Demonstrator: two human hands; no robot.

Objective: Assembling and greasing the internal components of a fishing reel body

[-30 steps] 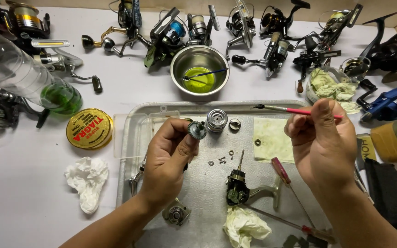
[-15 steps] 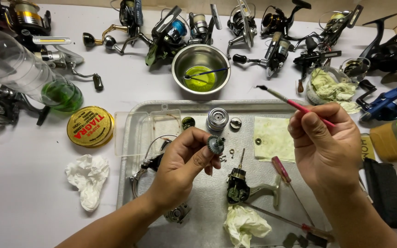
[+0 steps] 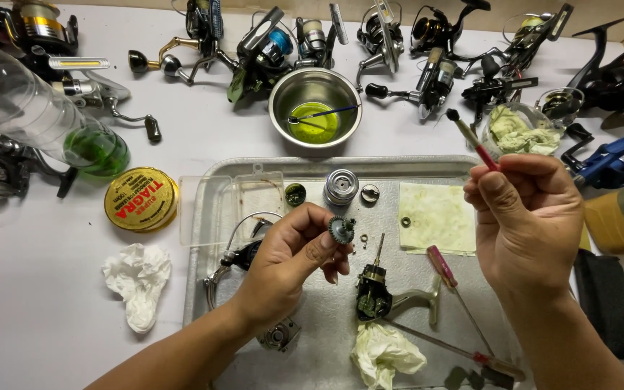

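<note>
Gear work at a crowded bench: a small toothed gear point(image 3: 341, 230), dark and metallic with a pale hub, sits pinched between thumb and fingertips of the left hand point(image 3: 290, 263), held over the middle of a metal tray point(image 3: 204, 289). The right hand point(image 3: 525, 220), raised over the tray's right edge, grips a thin red-handled brush point(image 3: 471, 141) with the fingers closed round the handle, its dark tip pointing up and away toward the far edge of the table. On the tray lie a partly stripped reel body point(image 3: 373, 292) just right of the gear, a silver spool point(image 3: 341, 186) near the far edge, a stained yellow-green cloth point(image 3: 436, 217), a red-handled screwdriver point(image 3: 448, 271), a crumpled tissue point(image 3: 384, 352) at the near edge and a clear plastic lid point(image 3: 232, 206) resting across the far left corner. The tray sits on a white table point(image 3: 37, 310), where a steel bowl point(image 3: 315, 108) holding yellow-green liquid stands just beyond its far edge, a round yellow tin point(image 3: 141, 198) and another wad of tissue point(image 3: 136, 282) lie to its left, and a clear bottle point(image 3: 45, 123) with green liquid lies on its side toward the left edge. A row of spinning reels point(image 3: 413, 50) lines the table's far edge. Both forearms reach in from the near edge, the left angled from the lower left, the right nearly upright.
</note>
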